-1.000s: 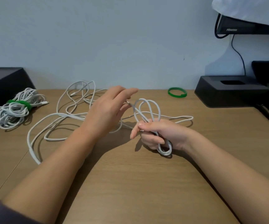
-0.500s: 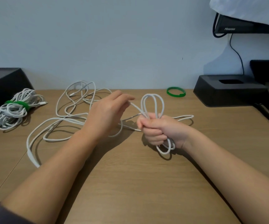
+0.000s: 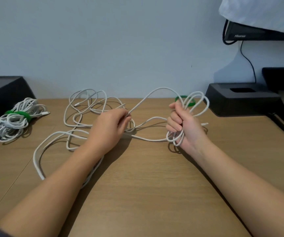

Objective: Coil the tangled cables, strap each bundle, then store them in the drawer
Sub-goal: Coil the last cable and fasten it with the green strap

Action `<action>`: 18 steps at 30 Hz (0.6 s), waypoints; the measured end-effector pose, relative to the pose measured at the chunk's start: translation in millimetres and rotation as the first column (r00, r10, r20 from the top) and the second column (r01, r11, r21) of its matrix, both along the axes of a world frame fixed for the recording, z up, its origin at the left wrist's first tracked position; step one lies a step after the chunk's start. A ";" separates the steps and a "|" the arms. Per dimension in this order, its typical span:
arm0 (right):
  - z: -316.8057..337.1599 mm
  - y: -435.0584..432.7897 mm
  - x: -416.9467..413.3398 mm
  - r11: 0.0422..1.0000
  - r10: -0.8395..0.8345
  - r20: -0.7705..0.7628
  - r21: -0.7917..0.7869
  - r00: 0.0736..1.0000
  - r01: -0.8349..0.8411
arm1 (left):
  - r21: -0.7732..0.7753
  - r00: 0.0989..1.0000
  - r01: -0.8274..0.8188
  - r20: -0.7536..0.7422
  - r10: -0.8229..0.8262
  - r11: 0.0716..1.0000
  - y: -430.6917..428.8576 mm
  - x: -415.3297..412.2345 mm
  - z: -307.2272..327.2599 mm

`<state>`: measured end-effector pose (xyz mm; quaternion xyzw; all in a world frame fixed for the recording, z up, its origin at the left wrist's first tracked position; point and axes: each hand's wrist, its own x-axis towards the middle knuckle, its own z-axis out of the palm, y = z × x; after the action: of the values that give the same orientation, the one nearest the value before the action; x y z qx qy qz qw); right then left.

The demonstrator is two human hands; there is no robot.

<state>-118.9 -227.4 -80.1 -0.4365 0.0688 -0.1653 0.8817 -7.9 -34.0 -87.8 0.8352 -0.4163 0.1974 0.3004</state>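
The right hand [image 3: 182, 124] makes a fist around a few loops of the white cable [image 3: 162, 88]. Loops stick out above and below the fist. The left hand [image 3: 110, 127] pinches the same cable with its fingertips. The two hands are apart, and the cable arches up between them. The rest of it lies in a messy heap on the table [image 3: 137, 185], behind and left of the left hand. A green band [image 3: 191, 102] lies just behind the right hand. Far to the left sits a cable bundle [image 3: 6, 125] with a green strap [image 3: 19, 115].
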 end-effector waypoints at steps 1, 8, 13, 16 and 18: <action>-0.7 1.6 -0.6 0.997 0.029 -0.045 -0.065 0.999 -0.031 | 0.012 0.999 0.032 0.033 -0.033 0.999 -1.2 -1.5 -0.8; 1.2 10.4 0.4 0.967 0.119 -0.155 -0.207 0.981 -0.150 | 0.176 0.951 0.172 0.226 -0.210 0.969 -12.9 -15.3 -0.2; 6.1 11.0 -2.5 0.951 0.102 -0.168 -0.274 0.981 -0.145 | 0.251 0.943 0.210 0.204 -0.264 0.945 -14.9 -16.9 -3.2; 7.6 12.0 -2.7 0.966 0.082 -0.135 -0.235 0.987 -0.112 | 0.264 0.976 0.163 0.099 -0.195 0.951 -12.9 -17.9 -3.0; 8.5 11.6 -2.9 0.968 0.033 -0.121 -0.243 0.992 -0.062 | 0.306 0.992 0.112 0.023 -0.125 0.945 -7.8 -14.6 -0.5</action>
<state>-121.8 -215.8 -71.7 -0.5530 0.0882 -0.1257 0.8189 -22.5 -41.9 -88.3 0.8406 -0.4972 0.1300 0.1709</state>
